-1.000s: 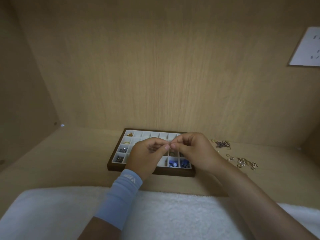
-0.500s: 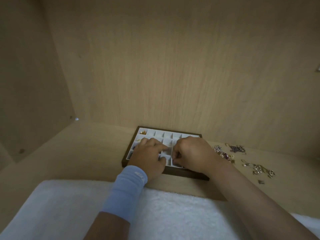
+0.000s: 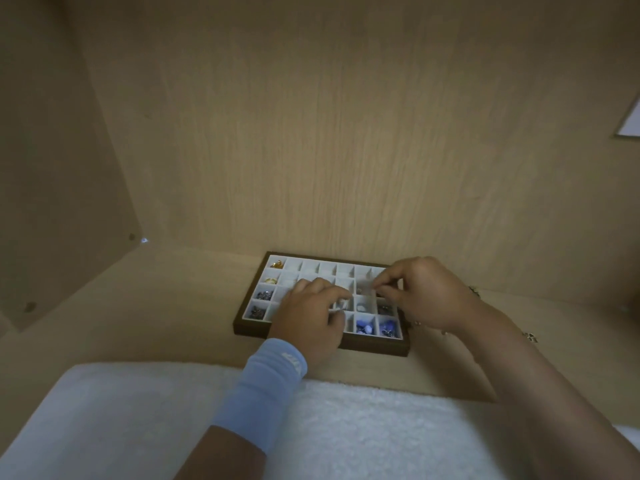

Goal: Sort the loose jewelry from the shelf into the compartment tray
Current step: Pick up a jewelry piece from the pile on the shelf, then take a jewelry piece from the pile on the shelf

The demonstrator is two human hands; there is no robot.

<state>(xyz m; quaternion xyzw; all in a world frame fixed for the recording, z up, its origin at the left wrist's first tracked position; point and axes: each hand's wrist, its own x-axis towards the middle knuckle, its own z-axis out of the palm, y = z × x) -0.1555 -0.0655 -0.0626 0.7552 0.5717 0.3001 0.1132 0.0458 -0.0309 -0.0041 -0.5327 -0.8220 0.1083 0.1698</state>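
The compartment tray (image 3: pixel 377 348), a dark wooden frame with white cells, lies on the shelf against the back wall. Gold pieces (image 3: pixel 276 264), dark pieces (image 3: pixel 258 311) and blue pieces (image 3: pixel 365 329) sit in its cells. My left hand (image 3: pixel 308 317) reaches over the tray's middle, its curled fingertips pinching a small pale jewelry piece (image 3: pixel 341 304) down in a cell. My right hand (image 3: pixel 426 292) hovers over the tray's right side with thumb and forefinger pressed together; anything between them is too small to make out. My right arm hides most of the loose jewelry (image 3: pixel 530 337).
A white fluffy cloth (image 3: pixel 138 420) covers the shelf's front edge. Wooden walls close in the left side (image 3: pixel 52 168) and the back (image 3: pixel 346 133). A white sheet (image 3: pixel 632 123) hangs at the far right.
Both hands came down from a joint pinch above the tray and separated. The left one stayed in a middle cell; the right one moved to the tray's right side. The view shifted.
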